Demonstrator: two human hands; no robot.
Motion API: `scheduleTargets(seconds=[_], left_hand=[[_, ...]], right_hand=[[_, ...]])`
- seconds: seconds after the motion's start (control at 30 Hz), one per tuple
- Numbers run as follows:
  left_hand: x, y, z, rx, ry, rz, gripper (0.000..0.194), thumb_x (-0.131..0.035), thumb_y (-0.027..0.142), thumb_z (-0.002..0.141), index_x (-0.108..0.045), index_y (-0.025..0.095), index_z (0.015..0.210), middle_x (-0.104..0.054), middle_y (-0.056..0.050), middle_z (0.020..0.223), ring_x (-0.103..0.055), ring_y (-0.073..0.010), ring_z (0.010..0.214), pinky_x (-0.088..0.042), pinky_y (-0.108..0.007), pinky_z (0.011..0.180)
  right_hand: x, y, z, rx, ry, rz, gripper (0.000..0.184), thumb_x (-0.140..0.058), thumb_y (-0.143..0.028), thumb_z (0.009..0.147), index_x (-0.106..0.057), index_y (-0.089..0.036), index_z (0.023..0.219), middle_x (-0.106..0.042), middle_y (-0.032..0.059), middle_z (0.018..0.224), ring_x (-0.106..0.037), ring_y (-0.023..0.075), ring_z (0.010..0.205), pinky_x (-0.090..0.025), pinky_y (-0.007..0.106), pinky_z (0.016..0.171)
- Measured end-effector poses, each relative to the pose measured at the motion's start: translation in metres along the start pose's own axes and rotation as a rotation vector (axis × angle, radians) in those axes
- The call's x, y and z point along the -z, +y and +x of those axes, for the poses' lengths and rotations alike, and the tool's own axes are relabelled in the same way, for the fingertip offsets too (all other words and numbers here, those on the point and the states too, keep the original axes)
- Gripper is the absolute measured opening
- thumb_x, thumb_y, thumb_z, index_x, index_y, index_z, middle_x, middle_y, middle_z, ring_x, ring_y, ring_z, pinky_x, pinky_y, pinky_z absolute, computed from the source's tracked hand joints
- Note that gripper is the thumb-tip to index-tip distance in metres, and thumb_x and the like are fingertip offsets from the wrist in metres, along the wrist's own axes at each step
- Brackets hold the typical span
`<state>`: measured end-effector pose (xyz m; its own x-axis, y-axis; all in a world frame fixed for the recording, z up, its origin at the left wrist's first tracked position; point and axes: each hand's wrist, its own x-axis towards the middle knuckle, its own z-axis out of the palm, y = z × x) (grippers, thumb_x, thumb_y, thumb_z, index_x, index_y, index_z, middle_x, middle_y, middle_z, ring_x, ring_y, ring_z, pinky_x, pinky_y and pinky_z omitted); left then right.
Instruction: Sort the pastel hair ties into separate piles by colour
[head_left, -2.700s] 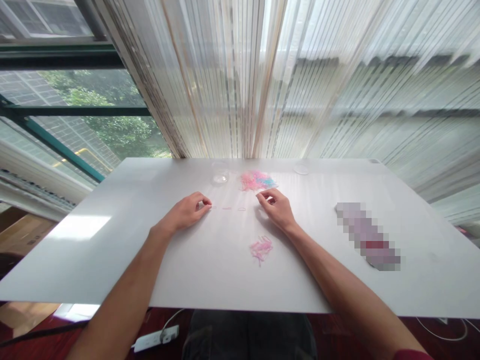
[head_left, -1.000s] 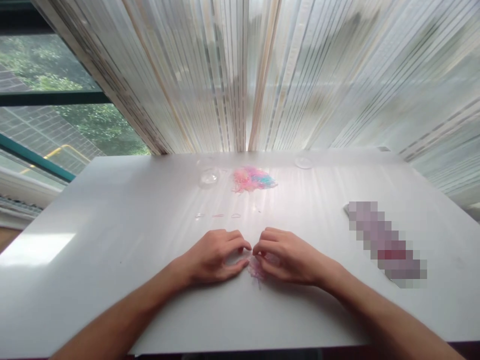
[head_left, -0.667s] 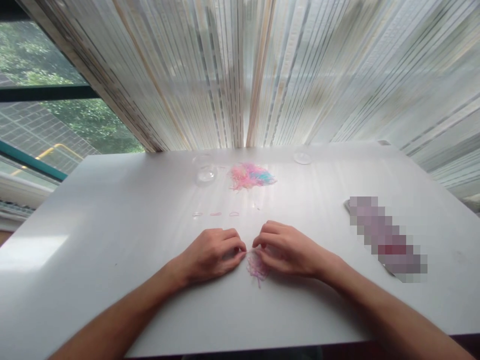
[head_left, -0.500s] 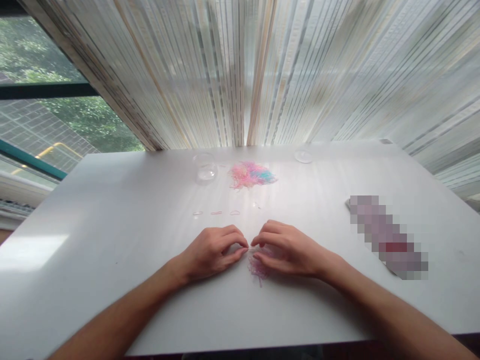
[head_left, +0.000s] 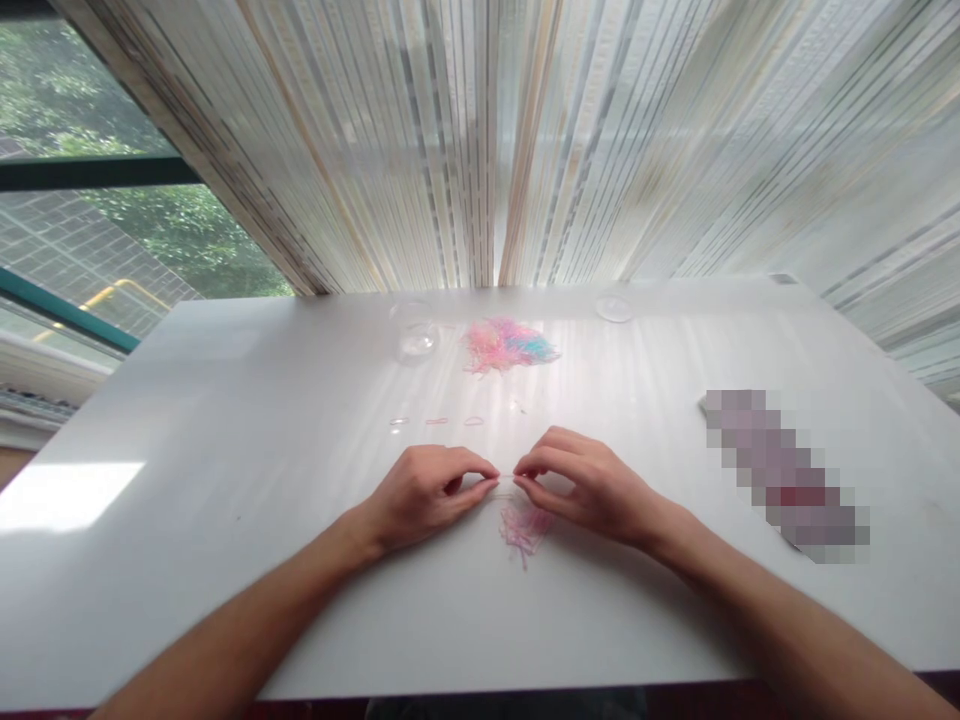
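My left hand (head_left: 424, 497) and my right hand (head_left: 596, 487) face each other above the table, thumb and forefinger pinched on each. A thin pale rubber band (head_left: 507, 475) stretches between the two pinches. Beneath it, partly hidden by my right hand, lies a small heap of pink and purple rubber bands (head_left: 525, 530). Farther off, single bands are set out in a row: a left one (head_left: 399, 421), a middle one (head_left: 436, 421) and a looped right one (head_left: 474, 421). A bigger heap of pink, yellow and blue rubber bands (head_left: 506, 345) sits behind them.
A clear round container (head_left: 417, 340) stands left of the big heap, and a clear round lid (head_left: 613, 309) lies toward the back right. At right is a pixelated oblong object (head_left: 784, 475) on the white table (head_left: 225, 600). Striped curtains (head_left: 450, 150) hang along the back edge.
My right hand has moved from the small heap into a pinch opposite my left hand. The band now spans the gap between them, and more of the small heap shows. The view has shifted slightly.
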<state>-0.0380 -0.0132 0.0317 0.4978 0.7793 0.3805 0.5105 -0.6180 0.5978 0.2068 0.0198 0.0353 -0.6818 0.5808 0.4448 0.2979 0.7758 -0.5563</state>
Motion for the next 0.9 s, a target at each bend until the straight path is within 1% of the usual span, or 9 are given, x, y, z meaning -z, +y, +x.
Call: scheduleTargets(seconds=[0.27, 0.37, 0.5, 0.57, 0.67, 0.77, 0.9], left_hand=[[0.002, 0.001, 0.002, -0.053, 0.083, 0.133, 0.01, -0.062, 0.019, 0.093, -0.072, 0.019, 0.09, -0.074, 0.002, 0.072, -0.052, -0.0078, 0.051, -0.043, -0.024, 0.056], [0.002, 0.003, 0.002, -0.071, 0.091, 0.155, 0.01, -0.062, 0.016, 0.092, -0.071, 0.019, 0.09, -0.074, 0.003, 0.072, -0.052, -0.0077, 0.051, -0.043, -0.024, 0.057], [0.004, 0.002, 0.003, -0.076, 0.085, 0.195, 0.012, -0.06, 0.018, 0.093, -0.072, 0.02, 0.09, -0.074, 0.003, 0.072, -0.055, -0.0079, 0.052, -0.045, -0.024, 0.058], [0.007, -0.002, 0.003, -0.058, 0.113, 0.235, 0.012, -0.061, 0.02, 0.094, -0.073, 0.021, 0.09, -0.074, 0.002, 0.078, -0.058, -0.0084, 0.056, -0.047, -0.023, 0.059], [0.014, -0.014, 0.004, 0.039, 0.208, 0.333, 0.013, -0.064, 0.024, 0.094, -0.076, 0.021, 0.093, -0.071, -0.001, 0.087, -0.058, -0.0081, 0.061, -0.044, -0.021, 0.056], [0.021, -0.025, 0.006, 0.119, 0.266, 0.438, 0.015, -0.064, 0.027, 0.094, -0.079, 0.022, 0.093, -0.064, -0.001, 0.084, -0.053, -0.0078, 0.059, -0.041, -0.021, 0.054], [0.021, -0.03, 0.009, 0.125, 0.265, 0.486, 0.016, -0.064, 0.027, 0.094, -0.079, 0.022, 0.092, -0.061, 0.0, 0.079, -0.051, -0.0086, 0.06, -0.041, -0.022, 0.057]], right_hand=[[-0.001, -0.001, 0.002, 0.022, 0.059, -0.003, 0.01, -0.058, -0.015, 0.094, -0.065, -0.021, 0.093, -0.067, 0.0024, 0.078, -0.061, 0.0147, 0.071, -0.051, 0.026, 0.062], [-0.003, -0.002, 0.002, 0.017, 0.076, -0.001, 0.009, -0.058, -0.014, 0.094, -0.065, -0.02, 0.092, -0.066, 0.0024, 0.078, -0.061, 0.0144, 0.071, -0.051, 0.026, 0.063], [-0.003, -0.002, 0.002, -0.004, 0.066, 0.006, 0.008, -0.057, -0.016, 0.095, -0.064, -0.021, 0.096, -0.066, 0.0024, 0.08, -0.062, 0.015, 0.073, -0.052, 0.027, 0.064], [-0.003, -0.001, 0.001, -0.013, 0.067, 0.007, 0.009, -0.058, -0.018, 0.096, -0.064, -0.022, 0.102, -0.066, 0.0027, 0.082, -0.063, 0.0157, 0.075, -0.054, 0.028, 0.066], [-0.002, 0.002, 0.002, -0.04, 0.064, 0.009, 0.014, -0.059, -0.019, 0.096, -0.064, -0.022, 0.109, -0.066, 0.0027, 0.083, -0.064, 0.0163, 0.078, -0.055, 0.029, 0.069], [-0.002, 0.004, 0.002, -0.066, 0.057, 0.018, 0.014, -0.058, -0.02, 0.096, -0.065, -0.022, 0.108, -0.066, 0.0028, 0.083, -0.063, 0.0162, 0.077, -0.055, 0.028, 0.068], [-0.001, 0.006, 0.003, -0.069, 0.026, 0.032, 0.012, -0.057, -0.019, 0.097, -0.067, -0.02, 0.102, -0.066, 0.004, 0.083, -0.063, 0.0158, 0.076, -0.054, 0.028, 0.067]])
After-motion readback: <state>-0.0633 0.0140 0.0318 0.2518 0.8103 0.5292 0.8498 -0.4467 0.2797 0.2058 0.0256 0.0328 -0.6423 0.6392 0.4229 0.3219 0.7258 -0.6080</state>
